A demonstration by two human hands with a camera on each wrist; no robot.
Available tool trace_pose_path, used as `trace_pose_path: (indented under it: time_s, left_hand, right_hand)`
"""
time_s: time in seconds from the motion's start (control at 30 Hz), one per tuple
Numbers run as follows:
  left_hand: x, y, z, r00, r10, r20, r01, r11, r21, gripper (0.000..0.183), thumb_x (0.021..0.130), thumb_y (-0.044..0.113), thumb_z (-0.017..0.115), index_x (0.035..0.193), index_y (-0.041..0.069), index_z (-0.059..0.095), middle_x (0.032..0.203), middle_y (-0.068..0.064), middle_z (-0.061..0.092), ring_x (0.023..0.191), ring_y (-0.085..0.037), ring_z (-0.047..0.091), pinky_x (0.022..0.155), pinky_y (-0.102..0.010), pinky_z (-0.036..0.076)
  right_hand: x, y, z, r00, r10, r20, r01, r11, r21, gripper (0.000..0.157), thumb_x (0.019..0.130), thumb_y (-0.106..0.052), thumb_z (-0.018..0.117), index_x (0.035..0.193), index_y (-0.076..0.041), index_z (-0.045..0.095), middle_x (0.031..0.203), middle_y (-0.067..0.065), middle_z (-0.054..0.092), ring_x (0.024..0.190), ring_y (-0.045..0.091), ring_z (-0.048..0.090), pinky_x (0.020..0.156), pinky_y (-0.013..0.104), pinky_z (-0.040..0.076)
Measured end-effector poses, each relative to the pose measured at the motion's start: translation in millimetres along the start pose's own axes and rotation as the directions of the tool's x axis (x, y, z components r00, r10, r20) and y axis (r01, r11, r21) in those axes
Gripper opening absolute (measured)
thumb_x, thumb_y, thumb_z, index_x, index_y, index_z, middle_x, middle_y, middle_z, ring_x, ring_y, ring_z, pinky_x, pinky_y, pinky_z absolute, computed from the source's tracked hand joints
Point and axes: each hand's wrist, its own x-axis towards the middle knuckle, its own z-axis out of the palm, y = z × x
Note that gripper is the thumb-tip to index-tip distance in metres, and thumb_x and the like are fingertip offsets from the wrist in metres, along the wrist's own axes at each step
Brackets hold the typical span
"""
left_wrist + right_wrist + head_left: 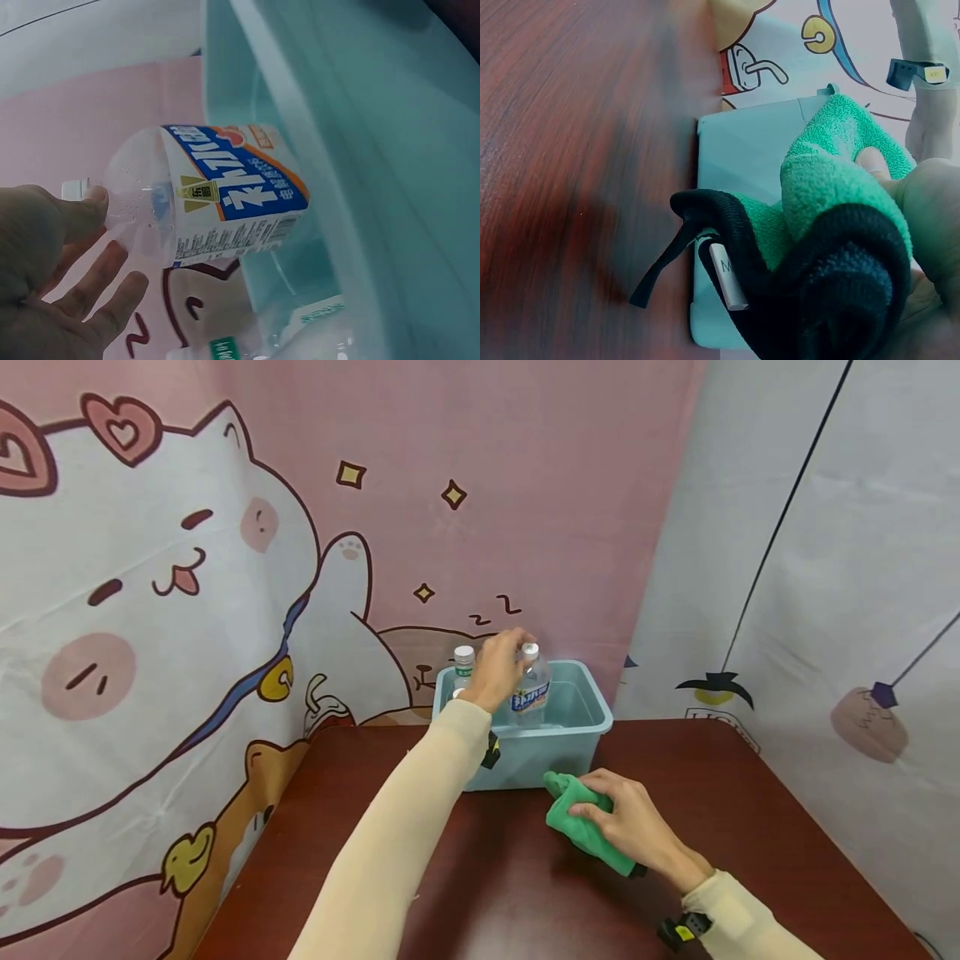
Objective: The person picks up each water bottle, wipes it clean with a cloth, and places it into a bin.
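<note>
My left hand (pixel 501 667) is over the light-blue plastic bin (pixel 525 760), by the neck of a clear plastic bottle (pixel 531 697). This bottle (pixel 232 195) has a white cap and a blue, white and orange label. In the left wrist view the thumb lies at the cap and the other fingers are spread, fairly straight, beside the neck. My right hand (pixel 630 818) grips a bunched green cloth (pixel 585 822) in front of the bin. In the right wrist view the cloth (pixel 832 165) shows a black edge, a black strap and a small white tag.
Another capped bottle (pixel 463 664) with a green label stands at the left in the bin, partly behind my left hand. The bin sits at the back of a dark red-brown table (pixel 360 827). A printed cartoon-cat curtain (pixel 187 610) hangs behind and at the sides.
</note>
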Motion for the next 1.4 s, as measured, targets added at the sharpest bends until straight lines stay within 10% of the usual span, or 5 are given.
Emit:
trace_pose_path:
  time_s: [0.7, 1.07, 1.4]
  left_hand:
    - [1.4, -19.1, 18.5, 0.960, -0.080, 0.268, 0.045, 0.990, 0.134, 0.057, 0.114, 0.000, 0.069, 0.169, 0.006, 0.058, 0.166, -0.021, 0.066, 0.154, -0.037, 0.066, 0.129, -0.049, 0.057]
    - [33.8, -77.4, 51.8, 0.948, -0.071, 0.310, 0.033, 0.992, 0.125, 0.064, 0.115, 0.022, 0.074, 0.175, 0.016, 0.053, 0.181, -0.008, 0.055, 0.171, -0.028, 0.049, 0.141, -0.047, 0.042]
    - [-10.0, -30.4, -2.4, 0.957, -0.053, 0.284, 0.024, 0.994, 0.106, 0.054, 0.120, 0.025, 0.068, 0.170, 0.008, 0.058, 0.183, -0.017, 0.048, 0.174, -0.035, 0.043, 0.143, -0.050, 0.039]
  right_hand:
    - [-6.5, 2.2, -0.3, 1.000, -0.014, -0.021, 0.013, 1.000, -0.006, 0.029, 0.099, -0.020, 0.096, 0.127, -0.021, 0.089, 0.122, -0.009, 0.083, 0.110, 0.009, 0.079, 0.092, 0.027, 0.065]
    - [-7.0, -0.9, -1.9, 1.000, -0.001, -0.030, 0.001, 1.000, 0.000, 0.029, 0.100, -0.022, 0.095, 0.128, -0.022, 0.089, 0.121, -0.009, 0.083, 0.109, 0.011, 0.080, 0.090, 0.028, 0.065]
    - [-8.9, 6.6, -10.4, 0.997, 0.024, -0.067, -0.028, 0.998, -0.051, 0.032, 0.099, -0.022, 0.096, 0.130, -0.016, 0.089, 0.121, -0.005, 0.085, 0.108, 0.015, 0.080, 0.088, 0.027, 0.063]
